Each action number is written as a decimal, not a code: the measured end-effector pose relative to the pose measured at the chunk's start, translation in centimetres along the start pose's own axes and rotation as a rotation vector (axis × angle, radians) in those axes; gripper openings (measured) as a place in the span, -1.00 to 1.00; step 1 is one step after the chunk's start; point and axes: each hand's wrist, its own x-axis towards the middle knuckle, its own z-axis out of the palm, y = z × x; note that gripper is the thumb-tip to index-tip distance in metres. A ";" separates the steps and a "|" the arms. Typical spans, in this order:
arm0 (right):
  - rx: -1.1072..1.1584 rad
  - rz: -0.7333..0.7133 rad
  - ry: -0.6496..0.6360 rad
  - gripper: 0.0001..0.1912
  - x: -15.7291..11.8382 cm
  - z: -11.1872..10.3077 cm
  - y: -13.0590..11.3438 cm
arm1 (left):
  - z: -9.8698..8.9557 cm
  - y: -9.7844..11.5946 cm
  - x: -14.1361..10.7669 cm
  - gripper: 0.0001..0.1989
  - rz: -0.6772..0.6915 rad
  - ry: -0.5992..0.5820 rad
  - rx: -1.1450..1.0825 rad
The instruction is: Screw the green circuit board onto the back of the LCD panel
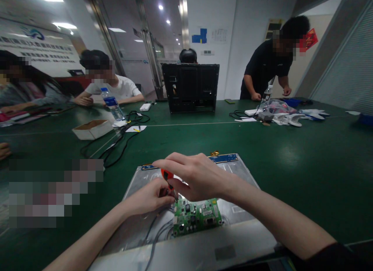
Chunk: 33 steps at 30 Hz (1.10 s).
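Note:
A green circuit board (198, 216) lies on the silvery back of a flat display panel (128, 234) in front of me. My right hand (194, 175) is closed round the red and black handle of a screwdriver (167, 175). The screwdriver's shaft points down at the board's upper left corner. My left hand (153, 197) rests on the panel beside that corner, its fingers curled close to the shaft; what they pinch, if anything, is hidden. Grey cables (157, 238) run from the board's left side toward me. A blue circuit strip (225, 158) lines the panel's far edge.
On the green table (291, 158) stand a black monitor housing (190, 88), a white open box (93, 130) and a water bottle (112, 104). Black cables (124, 142) trail at left. Gloves and plastic bags (287, 113) lie at far right. Several other people are around the table.

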 end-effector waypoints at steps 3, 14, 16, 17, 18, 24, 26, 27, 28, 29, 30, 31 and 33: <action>-0.007 0.005 0.006 -0.61 0.1 0.1 0.1 | -0.2 0.3 0.0 -0.72 -0.037 0.028 0.005; -0.017 -0.013 0.055 -0.64 -0.2 0.3 0.4 | -0.5 1.1 -0.2 -0.72 -0.040 0.026 0.037; 0.011 -0.029 0.049 -0.57 -0.2 0.2 0.2 | -0.2 0.9 -0.1 -0.71 -0.038 0.036 0.001; 0.018 -0.041 0.046 -0.54 -0.2 0.2 0.1 | -0.1 0.8 -0.1 -0.72 -0.038 0.043 -0.029; 0.019 -0.050 0.041 -0.51 -0.1 0.1 0.0 | -0.1 0.8 -0.1 -0.72 -0.038 0.048 -0.057; -0.012 -0.020 -0.006 -0.52 0.0 -0.2 -0.3 | -0.3 1.3 -0.1 -0.75 -0.051 0.072 -0.068; -0.015 -0.004 0.006 -0.57 0.0 -0.1 -0.2 | -0.5 1.4 -0.2 -0.75 -0.050 0.063 -0.057; -0.018 -0.002 0.017 -0.60 0.1 0.0 0.0 | -0.6 1.4 -0.2 -0.75 -0.044 0.055 -0.053; -0.020 -0.004 0.026 -0.64 0.1 0.1 0.1 | -0.7 1.4 -0.2 -0.76 -0.036 0.046 -0.049; -0.024 -0.009 0.030 -0.67 0.0 0.2 0.2 | -0.7 1.4 -0.2 -0.76 -0.027 0.037 -0.043; -0.028 -0.013 0.029 -0.69 0.0 0.2 0.4 | -0.8 1.3 -0.2 -0.76 -0.020 0.029 -0.034; -0.031 -0.016 0.027 -0.70 0.0 0.3 0.5 | -0.8 1.2 -0.2 -0.76 -0.015 0.027 -0.021; -0.023 -0.024 0.029 -0.68 -0.1 0.3 0.5 | -0.7 1.0 -0.2 -0.75 -0.014 0.033 0.009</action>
